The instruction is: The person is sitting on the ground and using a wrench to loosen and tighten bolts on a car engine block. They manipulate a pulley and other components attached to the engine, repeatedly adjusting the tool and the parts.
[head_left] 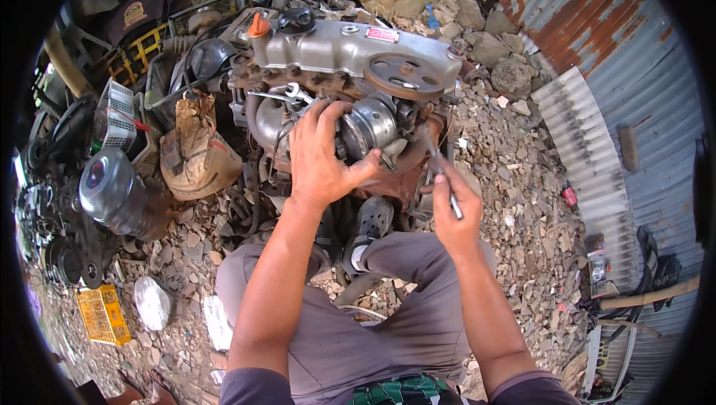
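Observation:
A grey engine with a rusty pulley sits on the stony ground in front of me. My left hand grips a round silver metal part on the engine's near side, fingers wrapped over its left end. To the right, my right hand is closed on a thin metal tool whose tip points up toward the engine's lower right corner. My knees and grey trousers fill the lower middle.
A clear plastic jar and a brown paper sack lie left of the engine. A yellow crate sits at lower left. Rusted corrugated sheets stand on the right. Loose stones cover the ground.

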A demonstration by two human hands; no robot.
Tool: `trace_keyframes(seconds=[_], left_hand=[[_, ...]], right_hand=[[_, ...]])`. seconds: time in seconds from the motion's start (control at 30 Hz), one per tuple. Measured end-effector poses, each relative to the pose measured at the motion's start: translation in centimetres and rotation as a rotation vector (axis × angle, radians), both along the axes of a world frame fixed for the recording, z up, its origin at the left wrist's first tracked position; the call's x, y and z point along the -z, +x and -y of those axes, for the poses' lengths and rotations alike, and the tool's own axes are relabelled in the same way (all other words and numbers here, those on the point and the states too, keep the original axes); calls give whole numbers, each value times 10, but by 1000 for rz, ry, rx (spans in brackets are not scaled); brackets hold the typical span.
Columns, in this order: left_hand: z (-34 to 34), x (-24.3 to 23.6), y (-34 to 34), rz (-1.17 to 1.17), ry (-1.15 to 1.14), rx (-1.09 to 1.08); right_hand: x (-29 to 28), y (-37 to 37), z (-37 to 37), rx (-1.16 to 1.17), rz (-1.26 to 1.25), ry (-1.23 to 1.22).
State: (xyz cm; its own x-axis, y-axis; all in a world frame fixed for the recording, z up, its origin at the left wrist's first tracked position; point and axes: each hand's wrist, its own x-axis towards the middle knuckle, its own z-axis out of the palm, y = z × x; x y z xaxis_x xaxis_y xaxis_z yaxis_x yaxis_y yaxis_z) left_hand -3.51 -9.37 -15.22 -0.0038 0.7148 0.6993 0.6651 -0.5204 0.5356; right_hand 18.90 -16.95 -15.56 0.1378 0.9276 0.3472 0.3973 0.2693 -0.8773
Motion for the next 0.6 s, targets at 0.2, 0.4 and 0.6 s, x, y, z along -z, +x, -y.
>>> trace_keyframes(seconds=[0.2,0.4,0.6], left_hand=[[0,-4,4,-42,47,-4],[1,-5,2,-27,39,-18],[3,-6,2,17,-13,26]], right_hand=[[7,-24,-8,67,463,152],[27,-10,21,-94,197,-86],[32,-29,2,-55,207,45]])
